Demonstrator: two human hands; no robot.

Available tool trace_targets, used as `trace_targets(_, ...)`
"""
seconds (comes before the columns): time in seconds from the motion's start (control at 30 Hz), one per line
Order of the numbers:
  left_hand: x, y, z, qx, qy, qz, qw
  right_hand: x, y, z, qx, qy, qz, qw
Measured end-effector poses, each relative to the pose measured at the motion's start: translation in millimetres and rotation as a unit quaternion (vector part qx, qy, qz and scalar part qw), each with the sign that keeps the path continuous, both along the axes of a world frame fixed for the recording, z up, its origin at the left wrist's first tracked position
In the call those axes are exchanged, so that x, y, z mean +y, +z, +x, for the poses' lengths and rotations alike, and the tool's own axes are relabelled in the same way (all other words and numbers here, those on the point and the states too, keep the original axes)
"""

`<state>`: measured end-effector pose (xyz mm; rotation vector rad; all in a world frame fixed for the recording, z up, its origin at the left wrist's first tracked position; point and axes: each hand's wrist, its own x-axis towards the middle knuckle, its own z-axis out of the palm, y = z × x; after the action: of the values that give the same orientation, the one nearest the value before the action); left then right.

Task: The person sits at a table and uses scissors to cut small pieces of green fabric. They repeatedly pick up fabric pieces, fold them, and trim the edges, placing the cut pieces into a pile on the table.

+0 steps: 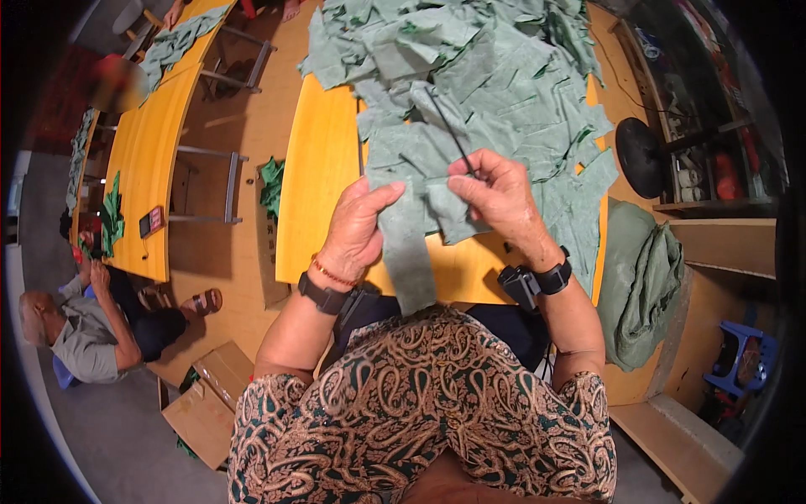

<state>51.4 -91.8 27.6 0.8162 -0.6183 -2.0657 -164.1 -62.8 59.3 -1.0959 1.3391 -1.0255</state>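
Observation:
Above the near edge of the table, my left hand [357, 223] is closed, pinching a grey-green fabric piece [409, 260] between thumb and fingers. The piece hangs down toward my lap. To its right, my right hand [497, 191] is closed too, with a thin dark stick-like tool [447, 124] slanting up and left out of its fingers. The same fingers pinch a second flap of the fabric [453, 217]. Whether the two parts are joined, I cannot tell. Just beyond both hands spreads a large heap of the same fabric pieces [504, 84].
The yellow table [323, 151] lies under the heap. On the left stands another long table [138, 181], with a seated person [92, 332] near its end. An open cardboard box [206, 403] sits on the floor. At right are a green bundle [638, 286], shelves and a blue stool [739, 357].

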Motion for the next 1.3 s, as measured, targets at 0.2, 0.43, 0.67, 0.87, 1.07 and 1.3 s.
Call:
trace_targets(0.2, 9, 22, -5, -0.005, -0.035, -0.067, 0.997, 4, 35, 12, -0.079, 0.057, 0.019, 0.995)
trace_targets(0.43, 17, 22, -8, -0.034, -0.037, -0.101, 0.994, 20, 20, 9, 0.049, 0.121, -0.045, 0.990)
trace_targets(0.67, 22, 23, -12, -0.053, -0.087, -0.131, 0.986, 35, 50, -21, -0.081, 0.119, 0.045, 0.989)
trace_targets(0.87, 20, 4, -11, -0.203, -0.044, -0.203, 0.957, 30, 107, -49, -0.228, 0.080, -0.031, 0.970)
trace_targets(1.07, 19, -11, -11, -0.302, -0.024, -0.256, 0.918, 32, 124, -89, -0.163, -0.045, -0.094, 0.981)
trace_targets(1.3, 23, -17, -6, -0.357, -0.054, -0.292, 0.886, 33, 139, -147, -0.133, -0.123, -0.169, 0.969)
